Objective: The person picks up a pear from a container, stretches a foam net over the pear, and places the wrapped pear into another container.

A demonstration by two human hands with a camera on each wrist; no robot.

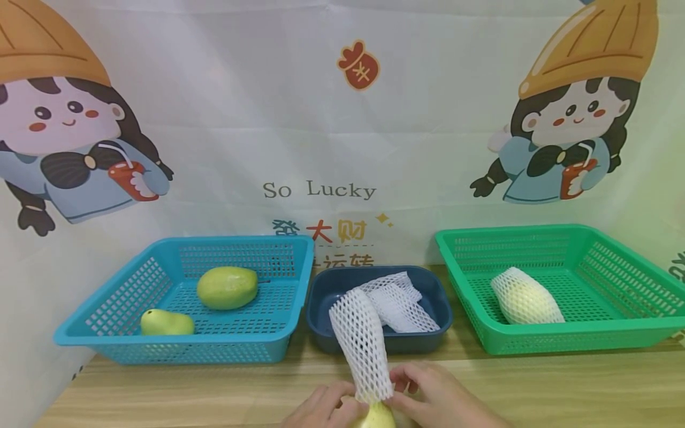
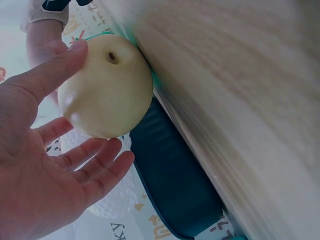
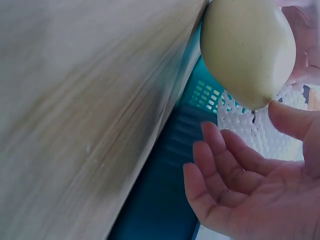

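My left hand [image 1: 326, 407] holds a pale yellow pear [image 2: 107, 90], thumb on one side and fingertips along the other. Over the pear's far end stands a white foam net sleeve [image 1: 361, 351], stretched upward and partly in front of the dark blue bin. My right hand [image 1: 436, 395] is at the net's lower edge, where thumb and index finger pinch it beside the pear. In the right wrist view, the right thumb lies by the pear's stem end, and the other fingers curve loosely below.
A blue basket [image 1: 187, 351] at left holds two green fruits [image 1: 227, 288]. Spare foam nets [image 1: 401, 303] lie in the dark blue bin [image 1: 433, 342] in the middle. At right, a green basket [image 1: 578, 339] contains one netted fruit [image 1: 527, 300]. A printed cloth hangs behind.
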